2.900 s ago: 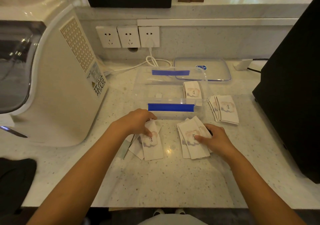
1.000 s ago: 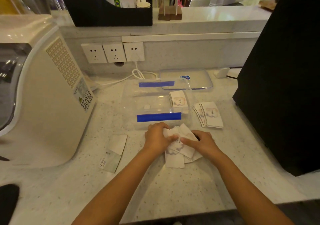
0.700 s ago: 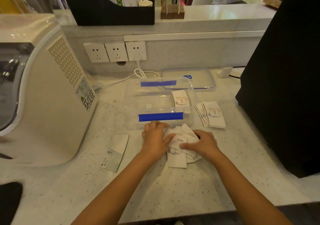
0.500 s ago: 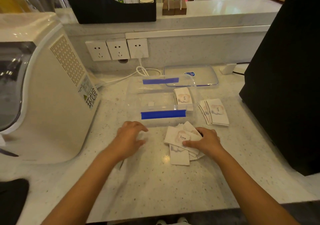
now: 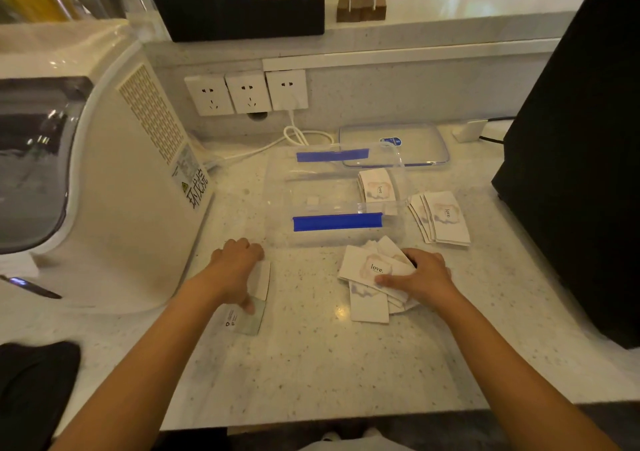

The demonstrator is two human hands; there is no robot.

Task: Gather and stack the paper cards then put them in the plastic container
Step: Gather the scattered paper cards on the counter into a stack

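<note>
A clear plastic container point(image 5: 277, 208) with blue clips sits mid-counter, a small stack of "love" cards point(image 5: 377, 189) in its right end. A messy pile of cards point(image 5: 367, 277) lies just in front of it, and my right hand point(image 5: 420, 277) presses flat on that pile. To the left, two loose cards point(image 5: 254, 306) lie face down on the counter; my left hand point(image 5: 235, 267) rests on them, fingers curled over the upper card. Another fanned stack of cards point(image 5: 443, 216) lies right of the container.
A large white machine point(image 5: 104, 180) fills the left side. A black appliance point(image 5: 581, 159) stands at the right. The container's lid point(image 5: 394, 145) lies behind the container, near wall sockets point(image 5: 247, 92) and a white cable point(image 5: 294, 135). A dark cloth point(image 5: 31, 374) is at the lower left.
My left hand left the card pile and moved left onto the two loose cards. My right hand stayed pressing on the pile.
</note>
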